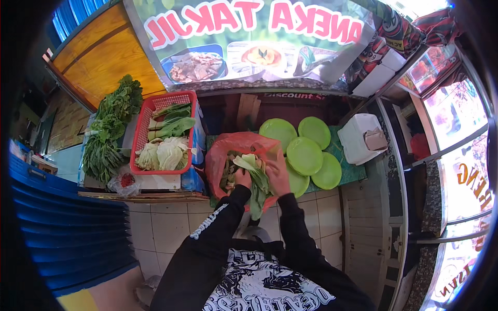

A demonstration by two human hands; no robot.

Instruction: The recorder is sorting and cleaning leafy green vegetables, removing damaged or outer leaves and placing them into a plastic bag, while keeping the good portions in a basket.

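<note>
A leafy green vegetable with a pale stalk (255, 175) is held over an open red plastic bag (229, 144). My left hand (243, 179) is closed on its stalk end, at the middle of the bag's mouth. At the bag's right side, my right hand (278, 177) has its fingers spread against the leaves and the bag's edge; whether it grips anything cannot be told. Vegetable scraps (227, 171) lie inside the bag. A red plastic basket (159, 171) to the left contains bok choy (171, 126) and pale cabbage (167, 153).
Several green plates (304, 155) lie right of the bag on a green tabletop (352, 175). Beyond them is a white foam box (360, 136). Bunches of leafy greens (109, 128) and a clear plastic bag (124, 182) sit left of the basket. A printed banner (253, 42) hangs ahead.
</note>
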